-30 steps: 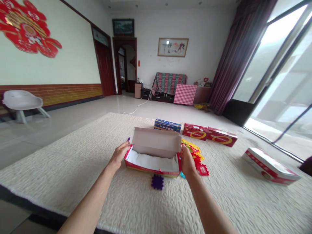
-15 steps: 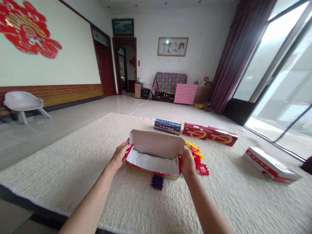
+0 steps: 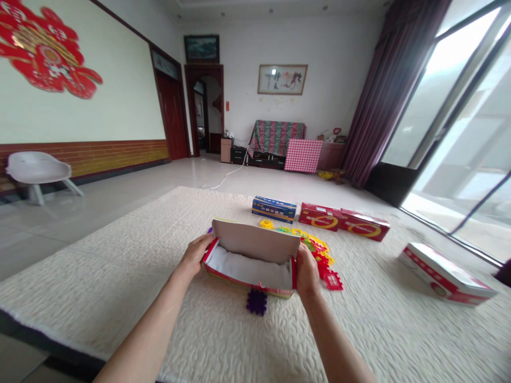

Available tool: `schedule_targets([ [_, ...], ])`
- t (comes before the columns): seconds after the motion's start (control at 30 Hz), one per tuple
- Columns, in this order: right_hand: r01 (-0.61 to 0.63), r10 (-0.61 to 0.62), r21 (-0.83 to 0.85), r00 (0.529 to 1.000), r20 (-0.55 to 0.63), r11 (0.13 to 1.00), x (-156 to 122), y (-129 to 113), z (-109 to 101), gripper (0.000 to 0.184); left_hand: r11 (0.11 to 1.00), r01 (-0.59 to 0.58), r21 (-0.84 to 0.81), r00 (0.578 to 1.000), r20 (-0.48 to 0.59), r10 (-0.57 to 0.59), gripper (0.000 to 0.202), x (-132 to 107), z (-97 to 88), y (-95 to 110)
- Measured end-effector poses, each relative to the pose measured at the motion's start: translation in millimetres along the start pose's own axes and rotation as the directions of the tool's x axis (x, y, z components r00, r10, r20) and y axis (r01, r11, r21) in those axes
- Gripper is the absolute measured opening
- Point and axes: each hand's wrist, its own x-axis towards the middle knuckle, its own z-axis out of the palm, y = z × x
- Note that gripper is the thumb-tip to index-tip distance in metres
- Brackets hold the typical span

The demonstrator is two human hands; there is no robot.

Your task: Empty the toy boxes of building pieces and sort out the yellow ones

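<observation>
Head view shows us both hands at the ends of a red cardboard box [image 3: 249, 280] with a white inside, its plain lid flap raised on the far side. Our left hand [image 3: 195, 254] grips the box's left end and our right hand [image 3: 306, 271] grips its right end, fingers curled round the walls. The box is down at a cream quilted rug [image 3: 120, 276]; we cannot tell whether it rests there. Just nearer lies a purple toothed plastic tile [image 3: 256, 301]. A heap of yellow and red plastic tiles [image 3: 319, 250] spreads to the far right of the box. Farther off, a blue flat carton [image 3: 273, 208] and two red flat cartons [image 3: 323, 216] lie in a row.
</observation>
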Motion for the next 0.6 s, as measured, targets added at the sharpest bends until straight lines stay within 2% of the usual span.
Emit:
schedule_targets([
  [0.13,-0.067,0.067,0.088,0.998,0.000,0.994,-4.1,-2.4,-2.5,0.026,1.000,0.020,0.001,1.000,-0.006,-0.020,0.050,-2.1,4.7,2.4],
  [0.27,-0.108,0.109,0.088,0.994,-0.013,0.990,-7.0,-2.0,-4.5,0.022,0.998,-0.002,0.063,1.000,0.020,0.000,0.057,-4.5,6.6,2.4],
  [0.4,-0.124,0.128,0.095,0.991,-0.032,0.988,-9.0,-0.1,-8.1,0.021,0.997,-0.007,0.079,0.998,0.056,0.003,0.051,-4.0,3.5,-0.2],
  [0.6,-0.118,0.122,0.071,0.991,-0.055,0.991,-14.5,0.2,-14.8,0.023,0.999,0.045,0.024,0.990,0.135,-0.048,0.043,-3.4,-1.8,-4.3],
])
